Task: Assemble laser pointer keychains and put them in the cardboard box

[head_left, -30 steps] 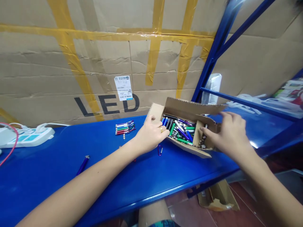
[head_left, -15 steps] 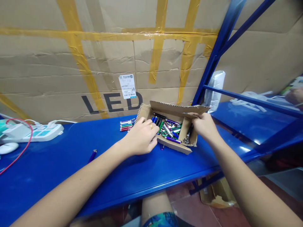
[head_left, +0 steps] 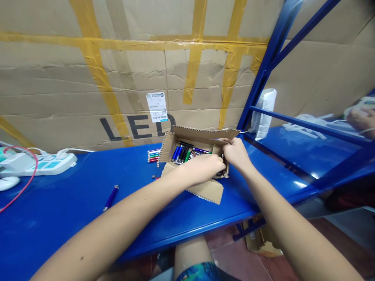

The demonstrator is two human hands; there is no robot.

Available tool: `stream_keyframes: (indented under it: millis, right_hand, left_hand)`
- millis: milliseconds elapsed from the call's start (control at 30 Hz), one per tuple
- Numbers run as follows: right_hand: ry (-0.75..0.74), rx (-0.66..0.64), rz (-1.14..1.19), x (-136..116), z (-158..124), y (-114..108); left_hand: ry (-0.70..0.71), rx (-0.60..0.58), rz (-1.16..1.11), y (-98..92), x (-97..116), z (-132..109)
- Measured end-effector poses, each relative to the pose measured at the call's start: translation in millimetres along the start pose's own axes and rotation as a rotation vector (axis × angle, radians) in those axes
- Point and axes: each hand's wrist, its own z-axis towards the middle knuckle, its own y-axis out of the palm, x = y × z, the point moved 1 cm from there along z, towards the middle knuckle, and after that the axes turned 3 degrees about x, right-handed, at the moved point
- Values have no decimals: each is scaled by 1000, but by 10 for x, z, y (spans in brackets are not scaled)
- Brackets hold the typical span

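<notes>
An open cardboard box stands on the blue table, its front flap folded down. In it lie several small shiny pen-like tubes in blue, black and green, with purple and silver ones partly covered. My left hand reaches over the box, its fingers curled down at the small right-hand compartment; what they hold is hidden. With closed fingers, my right hand grips the box's right end near the back flap. Left of the box is a stack of coloured tubes. A single purple tube lies beside my left forearm.
A white power strip with plugs and a red cable is at the left. Behind the table stands a large taped carton. A blue metal frame rises at the right; another person's hand is beyond it.
My left hand has moved right, from the box's left side to its right-hand compartment. The box and my right hand have shifted left, and the front flap lies lower.
</notes>
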Motion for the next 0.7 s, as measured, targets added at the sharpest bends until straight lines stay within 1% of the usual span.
stream_keyframes:
  millis: [133,233,400,533,700]
  right_hand:
    - [1,5,-16,33,1,10]
    - [2,15,-29,60,14,7]
    - [30,-9,17,126,44,8]
    - [35,-29,50,149,55,10]
    - [15,-25,45,143,56,9]
  left_hand:
    - [64,20,4,192,-87,35]
    - [120,57,33,269,-121,81]
    - [198,101,-28,266,-182,84]
    - [253,105,-58,276,-250,71]
    - [262,112,-17,308,-260,113]
